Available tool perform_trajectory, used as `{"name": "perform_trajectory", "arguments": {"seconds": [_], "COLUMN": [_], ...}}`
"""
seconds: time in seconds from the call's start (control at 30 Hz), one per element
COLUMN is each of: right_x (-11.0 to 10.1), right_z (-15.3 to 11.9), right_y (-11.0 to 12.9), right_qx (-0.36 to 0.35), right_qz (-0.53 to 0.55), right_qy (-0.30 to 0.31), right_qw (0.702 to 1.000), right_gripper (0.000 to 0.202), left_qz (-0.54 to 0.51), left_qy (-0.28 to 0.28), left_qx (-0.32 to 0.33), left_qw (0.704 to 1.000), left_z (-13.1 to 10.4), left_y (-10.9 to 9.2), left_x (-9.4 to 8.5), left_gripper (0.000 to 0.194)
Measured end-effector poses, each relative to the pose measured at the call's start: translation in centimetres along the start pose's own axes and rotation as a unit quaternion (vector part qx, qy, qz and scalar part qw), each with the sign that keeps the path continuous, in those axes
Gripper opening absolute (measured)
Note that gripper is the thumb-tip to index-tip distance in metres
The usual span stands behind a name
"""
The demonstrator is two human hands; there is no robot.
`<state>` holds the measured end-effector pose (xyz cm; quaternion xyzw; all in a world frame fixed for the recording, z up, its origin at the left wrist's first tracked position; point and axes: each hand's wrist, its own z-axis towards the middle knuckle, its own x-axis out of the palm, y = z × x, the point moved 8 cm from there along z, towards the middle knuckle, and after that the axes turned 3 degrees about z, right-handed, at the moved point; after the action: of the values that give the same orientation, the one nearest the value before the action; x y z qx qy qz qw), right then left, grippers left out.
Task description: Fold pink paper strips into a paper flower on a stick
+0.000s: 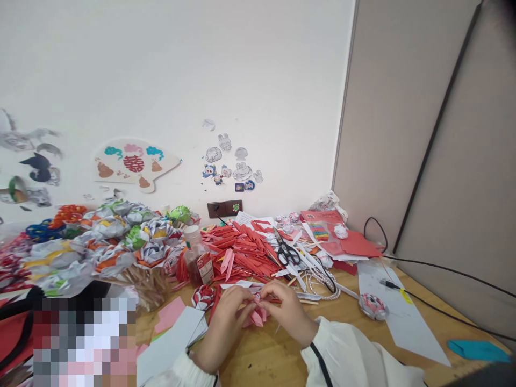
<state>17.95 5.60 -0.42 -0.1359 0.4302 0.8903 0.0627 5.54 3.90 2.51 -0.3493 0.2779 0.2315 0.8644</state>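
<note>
A small pink folded-paper piece is pinched between both hands above the wooden table. My left hand closes on it from the left, thumb and fingertips together. From the right, my right hand grips it in the same way. The fingers hide its upper part, while pink points show below them. Just left of my left hand lies a red and white paper flower. Behind the hands spreads a pile of red folded paper strips. Black-handled scissors rest at that pile's right side.
Paper flowers crowd the left side, beside a bottle. White paper sheets lie front left. A pearl string, a paper flower on a stick, a black cable and a blue piece are to the right.
</note>
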Motion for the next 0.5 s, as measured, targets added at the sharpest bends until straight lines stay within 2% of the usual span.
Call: {"name": "perform_trajectory", "arguments": {"seconds": [0.27, 0.37, 0.5], "right_x": [0.2, 0.3, 1.5], "right_z": [0.6, 0.7, 0.2], "right_y": [0.0, -0.5, -2.1], "right_qx": [-0.001, 0.047, 0.132], "right_qz": [-0.016, 0.033, 0.111], "right_qy": [0.026, 0.038, 0.084], "right_qw": [1.000, 0.998, 0.981], "right_gripper": [0.004, 0.007, 0.016], "left_qz": [-0.087, -0.136, -0.217], "left_qy": [0.056, 0.077, 0.149], "left_qx": [-0.088, -0.122, -0.157], "left_qw": [0.991, 0.980, 0.952], "left_z": [0.3, 0.2, -0.2], "left_y": [2.2, 2.9, 3.5], "left_x": [1.0, 1.5, 2.9], "left_gripper": [0.004, 0.004, 0.011]}}
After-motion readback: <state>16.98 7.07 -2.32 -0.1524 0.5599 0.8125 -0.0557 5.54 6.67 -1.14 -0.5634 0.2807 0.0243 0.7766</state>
